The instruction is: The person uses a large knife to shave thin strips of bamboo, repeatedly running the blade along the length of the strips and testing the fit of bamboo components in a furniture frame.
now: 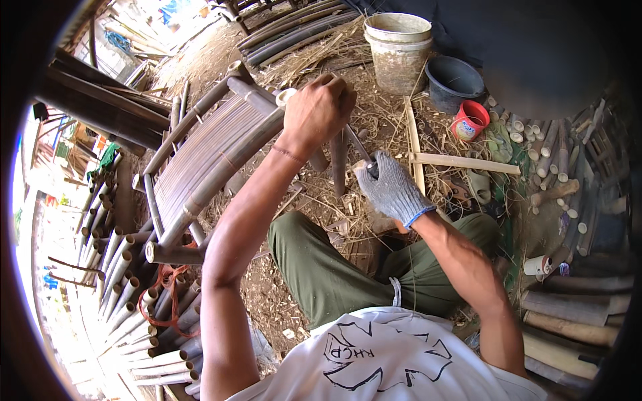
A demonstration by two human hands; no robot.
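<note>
My bare left hand is closed at the upper right end of a bamboo chair frame, its fingers curled over and hiding what lies under them. The frame lies tilted to my left, with thick dark poles around a panel of thin slats. My right hand, in a grey knitted glove with a blue cuff, is wrapped around the dark handle of a slim tool. The tool's narrow metal shaft points up and left towards my left hand; its exact kind is unclear. Beside it a dark tapered bamboo piece points down.
Split bamboo strips and shavings litter the dirt floor. A dirty white bucket, a black tub and a red pail stand at the far right. Cut bamboo poles are stacked left, with more poles at right.
</note>
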